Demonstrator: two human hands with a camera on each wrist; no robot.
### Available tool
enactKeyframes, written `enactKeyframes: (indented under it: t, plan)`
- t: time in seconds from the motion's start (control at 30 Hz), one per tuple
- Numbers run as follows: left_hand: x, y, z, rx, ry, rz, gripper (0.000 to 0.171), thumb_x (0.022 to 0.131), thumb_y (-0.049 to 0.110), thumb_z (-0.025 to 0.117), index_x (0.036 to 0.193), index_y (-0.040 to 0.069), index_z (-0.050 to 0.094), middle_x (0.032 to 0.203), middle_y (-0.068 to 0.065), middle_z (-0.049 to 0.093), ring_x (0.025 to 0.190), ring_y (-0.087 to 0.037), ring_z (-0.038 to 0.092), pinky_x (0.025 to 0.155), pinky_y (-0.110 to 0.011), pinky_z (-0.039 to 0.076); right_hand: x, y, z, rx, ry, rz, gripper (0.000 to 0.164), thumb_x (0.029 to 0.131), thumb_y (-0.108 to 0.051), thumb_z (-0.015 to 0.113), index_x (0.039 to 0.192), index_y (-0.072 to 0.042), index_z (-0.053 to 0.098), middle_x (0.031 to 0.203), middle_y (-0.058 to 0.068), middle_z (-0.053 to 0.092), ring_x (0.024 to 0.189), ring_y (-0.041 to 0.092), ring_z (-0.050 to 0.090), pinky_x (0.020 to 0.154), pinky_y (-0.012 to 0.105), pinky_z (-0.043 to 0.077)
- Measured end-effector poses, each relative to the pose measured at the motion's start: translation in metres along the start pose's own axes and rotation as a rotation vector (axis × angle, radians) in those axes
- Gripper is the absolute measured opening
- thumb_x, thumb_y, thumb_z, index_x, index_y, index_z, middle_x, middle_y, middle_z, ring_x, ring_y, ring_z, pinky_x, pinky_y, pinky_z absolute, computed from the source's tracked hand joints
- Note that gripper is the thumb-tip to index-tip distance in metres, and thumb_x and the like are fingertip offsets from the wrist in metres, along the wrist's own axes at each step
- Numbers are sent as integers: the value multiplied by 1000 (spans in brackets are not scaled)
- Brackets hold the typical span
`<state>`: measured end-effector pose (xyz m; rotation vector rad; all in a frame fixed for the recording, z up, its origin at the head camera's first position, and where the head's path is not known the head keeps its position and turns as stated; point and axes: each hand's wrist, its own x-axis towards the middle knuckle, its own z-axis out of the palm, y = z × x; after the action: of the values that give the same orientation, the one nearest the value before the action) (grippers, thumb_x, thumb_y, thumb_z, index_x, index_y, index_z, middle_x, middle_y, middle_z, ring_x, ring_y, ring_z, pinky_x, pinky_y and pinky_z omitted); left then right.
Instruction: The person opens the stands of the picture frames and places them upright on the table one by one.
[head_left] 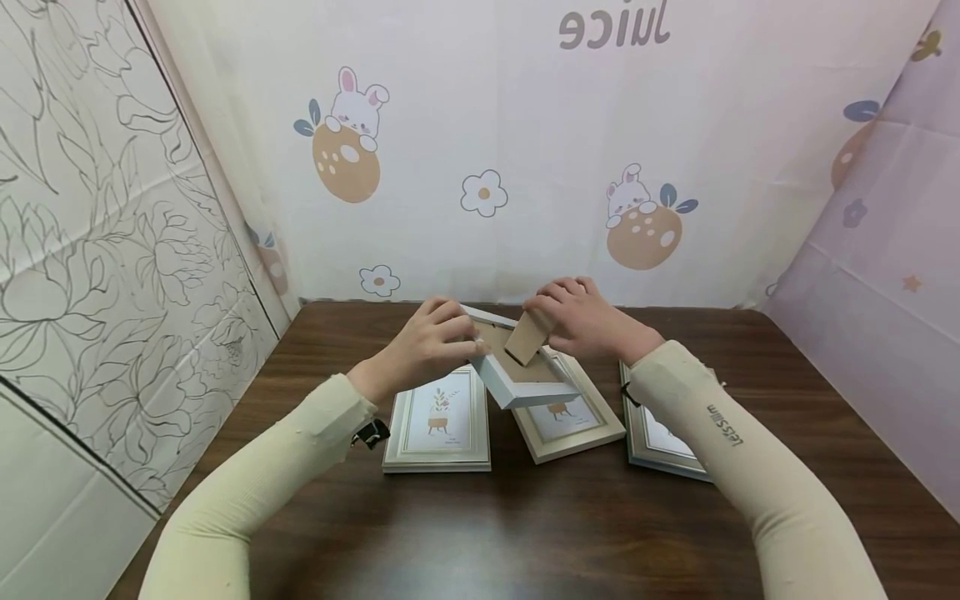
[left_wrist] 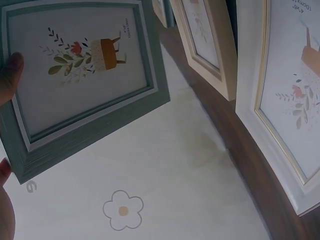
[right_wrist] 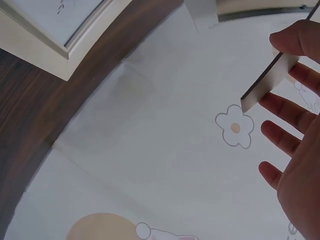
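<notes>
My left hand [head_left: 437,337] grips one side of a picture frame [head_left: 542,392], raised and tilted above the table with its brown backing board [head_left: 493,337] towards me. In the left wrist view the front of this green frame [left_wrist: 95,125] shows a plant print, with a thumb on its edge. My right hand [head_left: 583,318] pinches the stand flap [head_left: 528,337], which is swung out from the backing. Between thumb and fingers, the flap [right_wrist: 270,82] is seen nearly edge-on in the right wrist view. The flap's hinge is partly hidden.
On the dark wooden table [head_left: 480,533] lie a white frame [head_left: 397,446] at left, a cream frame [head_left: 581,446] under the raised one, and a blue-green frame [head_left: 663,460] partly behind my right forearm. A printed curtain [head_left: 480,258] hangs along the back edge.
</notes>
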<state>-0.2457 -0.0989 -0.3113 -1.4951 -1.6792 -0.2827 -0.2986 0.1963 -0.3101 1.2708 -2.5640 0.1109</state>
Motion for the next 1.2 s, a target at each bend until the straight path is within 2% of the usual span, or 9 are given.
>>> enactKeyframes:
  t: [0.3,0.9,1.2]
  plan:
    - [0,-1,2,14,-10,-6,29,73,6,88,91,15,67,90,-1,64,88,-23,58,83,-42,46,-4,-1,-10,-6,61,19,51,80,-15,68,130,-15,57,125,16,51,120,38,42,97,59,25]
    - [6,1,0,15,-8,-43,31,71,8,90,95,15,70,92,0,65,92,-24,58,84,-42,45,-4,-1,-4,25,31,59,52,85,-15,64,136,-14,54,133,17,49,125,39,39,99,60,23]
    - [8,-1,2,12,17,-35,30,73,10,89,97,15,71,92,0,64,89,-24,58,82,-42,45,-5,-2,-3,33,12,68,54,87,-15,63,139,-13,52,136,18,47,126,39,38,99,60,22]
